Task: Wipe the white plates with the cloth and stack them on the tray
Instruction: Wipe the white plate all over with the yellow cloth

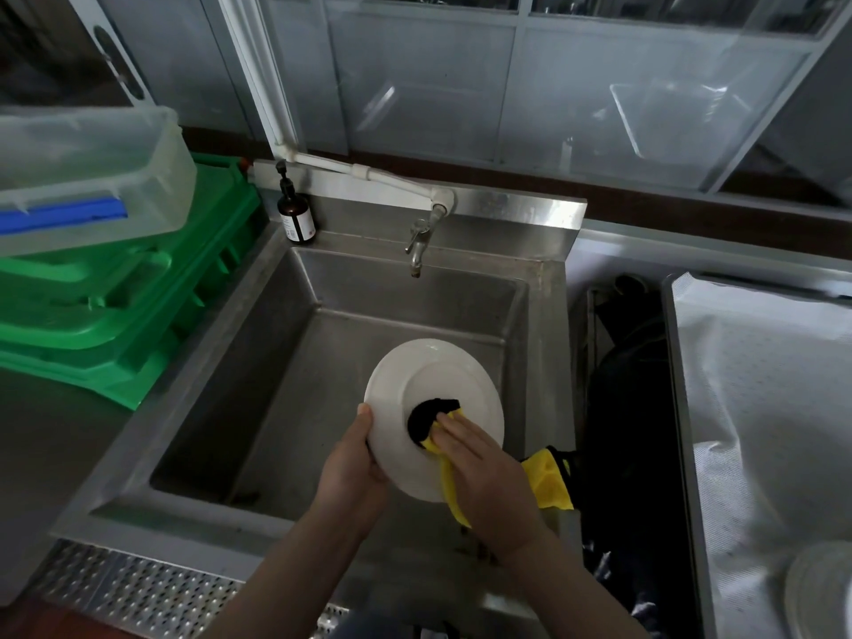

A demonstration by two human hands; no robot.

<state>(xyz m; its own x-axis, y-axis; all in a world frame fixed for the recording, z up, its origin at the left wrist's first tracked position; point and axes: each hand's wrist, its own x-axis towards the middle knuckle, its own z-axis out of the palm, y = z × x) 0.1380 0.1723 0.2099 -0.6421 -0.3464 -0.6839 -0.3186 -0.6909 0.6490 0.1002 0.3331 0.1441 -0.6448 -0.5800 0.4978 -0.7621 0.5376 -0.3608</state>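
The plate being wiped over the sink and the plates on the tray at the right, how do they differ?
The held plate is tilted above the sink, gripped at its rim by the left hand; the tray plates lie flat and untouched. The held plate shows whole, with the yellow cloth pressed on it by the right hand; the tray plates are cut off by the frame. Both are white and round.

Steel sink (286, 343) dead centre, tap (417, 244) hanging over its back wall off a white pipe (369, 172). Brown pump bottle (295, 214) parked on the sink's back-left corner. Stack of green crates (138, 306) left of the sink, clear plastic tub (92, 177) on top. Perforated metal grating (138, 592) below the sink's front-left edge
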